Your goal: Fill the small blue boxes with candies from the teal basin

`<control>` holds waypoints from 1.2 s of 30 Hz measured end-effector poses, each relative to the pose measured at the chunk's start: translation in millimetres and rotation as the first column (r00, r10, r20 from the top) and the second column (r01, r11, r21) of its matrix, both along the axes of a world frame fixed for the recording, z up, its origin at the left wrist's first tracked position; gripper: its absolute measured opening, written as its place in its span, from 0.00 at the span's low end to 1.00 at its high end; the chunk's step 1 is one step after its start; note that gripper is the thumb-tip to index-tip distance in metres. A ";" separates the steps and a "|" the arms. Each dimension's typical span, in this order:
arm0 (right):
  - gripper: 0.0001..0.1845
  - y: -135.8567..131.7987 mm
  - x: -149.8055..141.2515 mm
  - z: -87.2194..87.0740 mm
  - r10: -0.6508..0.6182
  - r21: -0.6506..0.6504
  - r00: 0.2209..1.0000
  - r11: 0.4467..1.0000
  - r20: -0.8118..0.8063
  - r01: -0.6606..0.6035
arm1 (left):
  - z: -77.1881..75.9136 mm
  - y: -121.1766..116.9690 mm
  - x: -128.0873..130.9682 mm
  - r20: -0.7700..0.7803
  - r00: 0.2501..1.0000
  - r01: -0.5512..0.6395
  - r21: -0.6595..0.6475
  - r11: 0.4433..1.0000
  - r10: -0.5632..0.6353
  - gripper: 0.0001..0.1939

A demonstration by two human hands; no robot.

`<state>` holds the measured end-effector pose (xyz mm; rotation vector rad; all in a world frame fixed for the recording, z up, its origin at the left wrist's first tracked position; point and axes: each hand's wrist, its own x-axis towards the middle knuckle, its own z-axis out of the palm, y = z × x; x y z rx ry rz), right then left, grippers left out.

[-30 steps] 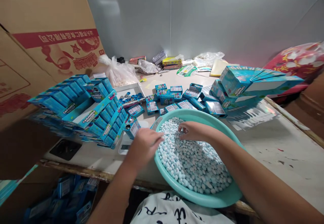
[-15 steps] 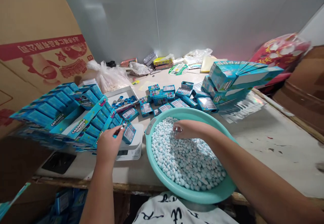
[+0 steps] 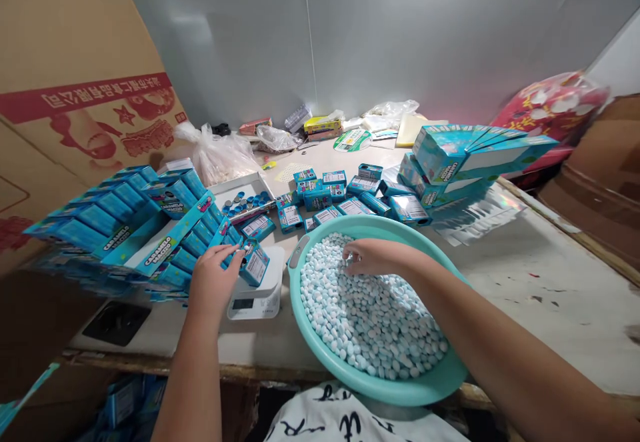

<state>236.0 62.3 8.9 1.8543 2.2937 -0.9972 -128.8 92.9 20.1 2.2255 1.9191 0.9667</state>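
Left hand [image 3: 213,282] pinched something small at a blue Caramelo carton [image 3: 255,265] on the digital scale [image 3: 255,305]; right hand [image 3: 373,257] curled among pale-blue candies [image 3: 370,315] in the teal basin [image 3: 373,227], its grip unclear.

Pale blue-and-white candies [image 3: 373,315] fill a mint-green basin [image 3: 390,389].

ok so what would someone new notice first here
The big turquoise plastic basin heaped with round pale blue pieces stands out first, at the front of the table, with the right hand among them. To its left, rows of blue Caramelo boxes fan out in a tilted stack. The left hand is at a small blue box on a white digital scale.
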 end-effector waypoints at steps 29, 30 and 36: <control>0.35 1.0 4.4 -4.2 -0.001 -0.042 0.994 0.999 -0.112 -0.004 | -17.4 10.7 -13.3 -0.503 0.806 0.455 0.187 0.871 -0.313 0.14; 0.35 1.4 4.5 -4.5 -0.002 -0.046 0.994 0.999 -0.113 -0.004 | -19.1 9.2 -15.5 -0.497 0.811 0.456 0.206 0.866 -0.309 0.13; 0.37 2.3 5.1 -5.9 0.013 -0.053 0.993 0.998 -0.119 -0.020 | -26.2 -16.4 -15.3 -0.376 0.904 0.374 0.469 0.800 -0.202 0.22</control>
